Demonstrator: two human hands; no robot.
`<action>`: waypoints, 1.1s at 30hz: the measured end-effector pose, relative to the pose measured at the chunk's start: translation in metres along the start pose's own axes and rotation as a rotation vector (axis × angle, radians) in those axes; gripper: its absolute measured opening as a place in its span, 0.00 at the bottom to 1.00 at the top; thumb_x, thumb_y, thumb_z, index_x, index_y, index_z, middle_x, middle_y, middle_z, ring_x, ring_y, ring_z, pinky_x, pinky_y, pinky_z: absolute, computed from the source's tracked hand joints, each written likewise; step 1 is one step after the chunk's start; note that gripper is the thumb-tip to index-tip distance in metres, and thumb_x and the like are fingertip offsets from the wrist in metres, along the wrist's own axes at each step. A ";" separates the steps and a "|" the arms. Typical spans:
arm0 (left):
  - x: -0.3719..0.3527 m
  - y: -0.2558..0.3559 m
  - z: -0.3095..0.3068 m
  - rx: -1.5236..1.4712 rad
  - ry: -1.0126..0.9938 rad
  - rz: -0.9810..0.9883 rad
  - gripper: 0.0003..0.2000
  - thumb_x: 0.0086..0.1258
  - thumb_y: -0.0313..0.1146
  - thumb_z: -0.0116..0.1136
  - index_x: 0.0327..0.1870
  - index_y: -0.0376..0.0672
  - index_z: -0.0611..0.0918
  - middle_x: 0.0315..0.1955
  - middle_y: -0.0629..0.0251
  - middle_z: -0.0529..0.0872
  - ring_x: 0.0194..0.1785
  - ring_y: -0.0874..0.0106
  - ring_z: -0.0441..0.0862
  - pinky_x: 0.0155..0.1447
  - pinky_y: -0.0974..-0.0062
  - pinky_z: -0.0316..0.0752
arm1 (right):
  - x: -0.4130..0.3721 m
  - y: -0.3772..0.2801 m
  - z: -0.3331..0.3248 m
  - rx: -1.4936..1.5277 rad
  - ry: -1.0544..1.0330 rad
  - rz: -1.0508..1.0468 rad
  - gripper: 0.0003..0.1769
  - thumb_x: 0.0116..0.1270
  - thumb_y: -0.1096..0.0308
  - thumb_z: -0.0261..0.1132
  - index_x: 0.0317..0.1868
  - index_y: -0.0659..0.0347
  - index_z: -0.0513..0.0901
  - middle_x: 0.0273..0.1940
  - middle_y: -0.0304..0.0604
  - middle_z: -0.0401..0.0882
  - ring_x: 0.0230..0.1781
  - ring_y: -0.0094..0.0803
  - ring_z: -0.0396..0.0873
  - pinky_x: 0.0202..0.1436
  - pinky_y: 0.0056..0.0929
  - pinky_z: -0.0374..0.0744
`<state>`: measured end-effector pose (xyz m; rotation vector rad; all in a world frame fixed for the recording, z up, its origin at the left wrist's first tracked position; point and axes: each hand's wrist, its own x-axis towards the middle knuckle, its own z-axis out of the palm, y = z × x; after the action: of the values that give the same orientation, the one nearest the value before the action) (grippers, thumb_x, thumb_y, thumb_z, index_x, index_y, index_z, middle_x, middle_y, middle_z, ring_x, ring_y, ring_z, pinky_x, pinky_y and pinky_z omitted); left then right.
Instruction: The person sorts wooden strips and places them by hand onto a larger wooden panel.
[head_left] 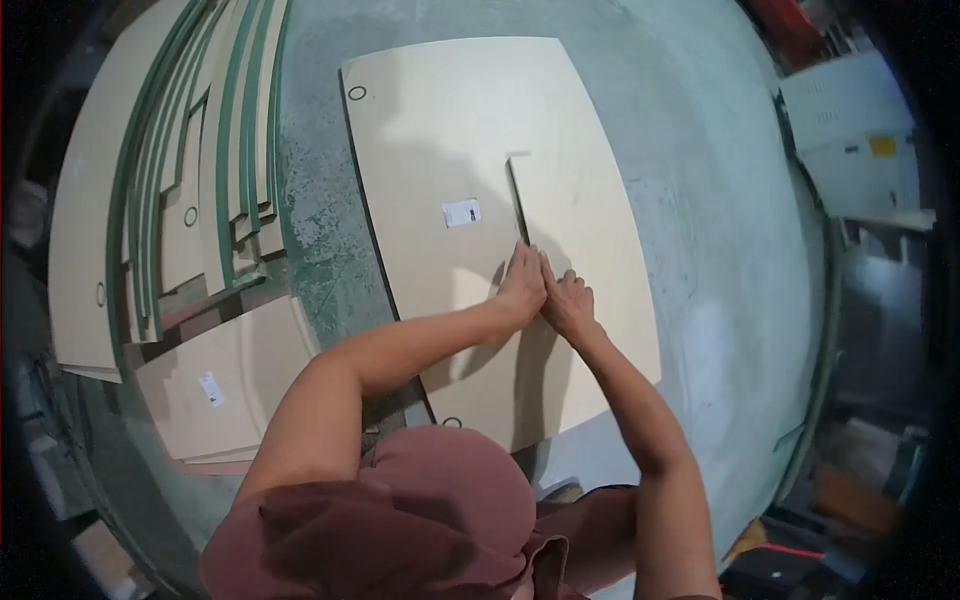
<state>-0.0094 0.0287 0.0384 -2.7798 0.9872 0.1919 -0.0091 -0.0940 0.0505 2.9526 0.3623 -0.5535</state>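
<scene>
Left hand (522, 292) and right hand (569, 302) bunched, nearly closed, at a dark strip (516, 198); hold unclear;
uneven pressure risked skewing it across the panel (590, 220).

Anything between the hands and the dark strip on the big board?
Nothing visible. The left hand and right hand are together at the near end of the dark strip's visible part. The white label on the board lies left of the strip, out of the way.
</scene>
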 end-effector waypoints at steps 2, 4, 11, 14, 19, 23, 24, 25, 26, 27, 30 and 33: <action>-0.026 0.023 -0.001 0.027 0.033 0.051 0.27 0.63 0.37 0.48 0.60 0.26 0.66 0.61 0.41 0.65 0.61 0.48 0.66 0.66 0.43 0.49 | -0.028 0.016 0.008 0.048 -0.034 -0.041 0.35 0.59 0.56 0.59 0.67 0.46 0.60 0.42 0.56 0.73 0.38 0.50 0.77 0.40 0.46 0.75; -0.044 0.036 -0.006 0.050 0.049 0.093 0.28 0.63 0.37 0.50 0.60 0.27 0.66 0.62 0.40 0.63 0.60 0.48 0.67 0.65 0.43 0.52 | -0.051 0.029 0.024 -0.051 0.015 -0.133 0.39 0.59 0.62 0.59 0.70 0.41 0.53 0.40 0.52 0.74 0.37 0.45 0.77 0.40 0.42 0.73; -0.073 0.046 -0.018 -0.388 -0.320 0.014 0.32 0.64 0.44 0.54 0.67 0.41 0.59 0.65 0.48 0.61 0.61 0.49 0.67 0.61 0.40 0.57 | -0.086 0.075 0.028 0.072 -0.109 -0.055 0.51 0.51 0.58 0.68 0.71 0.42 0.46 0.54 0.56 0.69 0.54 0.50 0.71 0.51 0.49 0.71; -0.116 0.046 -0.048 -0.584 -0.625 -0.059 0.30 0.68 0.45 0.49 0.66 0.39 0.61 0.62 0.49 0.66 0.63 0.57 0.68 0.62 0.45 0.59 | -0.071 0.102 0.030 0.203 -0.199 -0.056 0.63 0.41 0.45 0.75 0.72 0.46 0.44 0.59 0.61 0.62 0.59 0.55 0.66 0.56 0.52 0.70; -0.179 0.070 -0.040 -0.776 -0.733 -0.205 0.29 0.69 0.48 0.49 0.63 0.35 0.66 0.59 0.48 0.71 0.61 0.54 0.69 0.63 0.60 0.63 | -0.070 0.081 0.016 0.348 -0.183 -0.042 0.57 0.48 0.43 0.71 0.71 0.50 0.45 0.61 0.62 0.61 0.62 0.58 0.63 0.58 0.55 0.68; -0.283 0.068 -0.009 -1.302 -0.532 -0.278 0.30 0.69 0.50 0.49 0.63 0.34 0.65 0.59 0.47 0.71 0.62 0.54 0.69 0.63 0.60 0.64 | -0.063 0.052 0.026 0.292 -0.021 -0.072 0.54 0.53 0.49 0.70 0.72 0.46 0.42 0.61 0.62 0.60 0.61 0.59 0.63 0.54 0.59 0.71; -0.222 0.096 -0.108 -1.023 -0.908 -0.201 0.31 0.68 0.50 0.49 0.64 0.34 0.65 0.58 0.47 0.72 0.61 0.55 0.70 0.61 0.59 0.66 | -0.061 0.048 0.023 0.274 -0.018 -0.048 0.53 0.54 0.50 0.69 0.72 0.45 0.42 0.60 0.60 0.62 0.59 0.59 0.65 0.53 0.56 0.73; -0.245 0.104 -0.093 -1.039 -0.887 -0.256 0.31 0.68 0.50 0.49 0.64 0.34 0.65 0.58 0.47 0.72 0.61 0.55 0.70 0.61 0.59 0.66 | -0.055 0.049 0.026 0.270 -0.003 -0.075 0.53 0.54 0.51 0.69 0.72 0.45 0.42 0.61 0.59 0.61 0.58 0.59 0.67 0.53 0.54 0.73; -0.260 0.103 -0.062 -1.118 -0.745 -0.189 0.31 0.69 0.50 0.49 0.64 0.34 0.65 0.57 0.47 0.73 0.60 0.55 0.71 0.61 0.59 0.66 | -0.036 0.047 0.022 0.259 -0.007 -0.062 0.54 0.54 0.52 0.69 0.72 0.46 0.41 0.62 0.59 0.61 0.57 0.59 0.68 0.53 0.53 0.73; -0.274 0.111 -0.042 -1.184 -0.605 -0.110 0.30 0.69 0.50 0.48 0.63 0.34 0.65 0.57 0.47 0.73 0.60 0.55 0.71 0.60 0.58 0.67 | -0.048 0.045 0.008 0.226 -0.054 -0.060 0.54 0.54 0.53 0.69 0.72 0.46 0.41 0.61 0.60 0.63 0.57 0.58 0.69 0.53 0.53 0.73; -0.276 0.149 -0.134 -1.085 -0.852 -0.196 0.28 0.70 0.49 0.47 0.64 0.37 0.66 0.57 0.48 0.73 0.61 0.56 0.70 0.60 0.60 0.67 | -0.024 0.051 0.034 0.239 -0.020 -0.093 0.53 0.54 0.55 0.69 0.72 0.50 0.42 0.56 0.61 0.69 0.55 0.56 0.72 0.54 0.49 0.74; -0.279 0.143 -0.151 -1.269 -0.837 -0.281 0.28 0.69 0.50 0.47 0.64 0.40 0.67 0.57 0.50 0.74 0.59 0.57 0.72 0.59 0.61 0.67 | -0.005 0.059 0.061 0.226 0.075 -0.113 0.49 0.53 0.57 0.68 0.69 0.58 0.48 0.53 0.65 0.70 0.52 0.57 0.74 0.53 0.47 0.74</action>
<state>-0.3060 0.0571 0.2178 -3.0125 0.1907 2.3543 -0.0191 -0.1618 0.0001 3.1925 0.5091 -0.5299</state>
